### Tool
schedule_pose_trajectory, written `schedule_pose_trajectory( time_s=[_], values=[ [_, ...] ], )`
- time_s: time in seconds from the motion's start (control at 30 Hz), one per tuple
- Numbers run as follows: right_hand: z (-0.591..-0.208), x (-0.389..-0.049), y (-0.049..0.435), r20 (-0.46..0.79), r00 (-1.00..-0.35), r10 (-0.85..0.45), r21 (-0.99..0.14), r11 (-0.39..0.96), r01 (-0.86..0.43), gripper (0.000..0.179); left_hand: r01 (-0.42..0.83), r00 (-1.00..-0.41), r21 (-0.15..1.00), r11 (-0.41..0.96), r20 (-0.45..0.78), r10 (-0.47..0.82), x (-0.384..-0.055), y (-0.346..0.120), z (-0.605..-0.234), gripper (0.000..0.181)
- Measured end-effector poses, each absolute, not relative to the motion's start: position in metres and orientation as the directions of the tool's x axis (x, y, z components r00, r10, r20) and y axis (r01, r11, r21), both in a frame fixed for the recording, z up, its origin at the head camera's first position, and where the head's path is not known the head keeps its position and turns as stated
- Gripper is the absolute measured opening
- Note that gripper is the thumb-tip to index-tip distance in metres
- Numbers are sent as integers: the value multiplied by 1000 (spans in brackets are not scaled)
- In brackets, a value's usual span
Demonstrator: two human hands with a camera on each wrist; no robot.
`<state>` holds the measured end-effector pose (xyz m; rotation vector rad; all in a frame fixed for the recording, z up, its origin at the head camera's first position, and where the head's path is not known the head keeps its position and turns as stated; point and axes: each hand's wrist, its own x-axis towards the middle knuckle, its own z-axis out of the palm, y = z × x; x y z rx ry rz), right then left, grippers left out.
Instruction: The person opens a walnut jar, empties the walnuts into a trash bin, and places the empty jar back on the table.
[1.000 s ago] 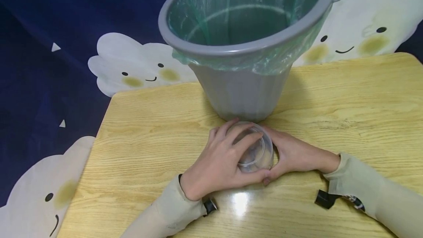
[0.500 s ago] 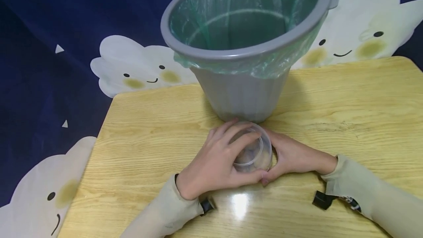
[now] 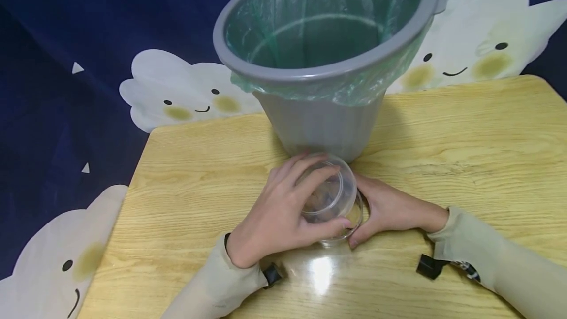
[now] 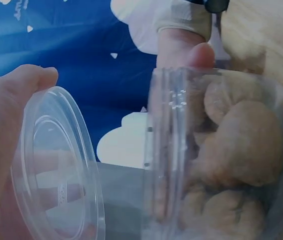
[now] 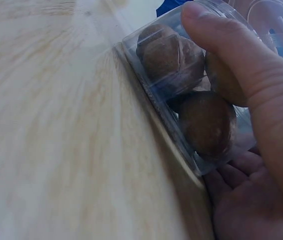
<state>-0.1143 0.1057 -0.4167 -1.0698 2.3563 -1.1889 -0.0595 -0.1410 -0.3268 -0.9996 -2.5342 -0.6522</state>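
Observation:
My left hand (image 3: 279,210) grips a clear round plastic lid (image 4: 56,135) by its edge, thumb on the near side and fingers across the far side. The left wrist view shows a gap between this lid and the clear plastic jar (image 4: 169,110). Several brown, rounded, wrinkled lumps (image 4: 251,142) fill the jar. My right hand (image 3: 392,206) holds the jar around its right side, with the thumb at the front. From the right wrist, the jar's base is seen at the tabletop. In the head view the lid and left hand cover most of the jar.
A grey bin (image 3: 323,117) lined with a green plastic bag (image 3: 376,87) stands on the wooden table (image 3: 204,176) just behind the jar. A dark blue curtain (image 3: 66,14) with white smiling clouds hangs behind the table.
The lid has come off the jar's mouth and moved up and to the left in my left hand. My right hand keeps its hold on the jar, almost in place.

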Motion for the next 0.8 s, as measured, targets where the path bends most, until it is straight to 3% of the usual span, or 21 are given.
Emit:
schedule_pose_trajectory(
  time_s=[0.4, 0.8],
  values=[
    [-418, -115, 104, 79, -668, -740, -745, 401, -533, 140, 688, -717, 364, 628, 471, 514, -60, -152, -321, 74],
    [-417, -114, 104, 83, -679, -729, -755, 398, -520, 129, 678, -732, 430, 596, 461, 501, -61, -160, -316, 77]
  ],
)
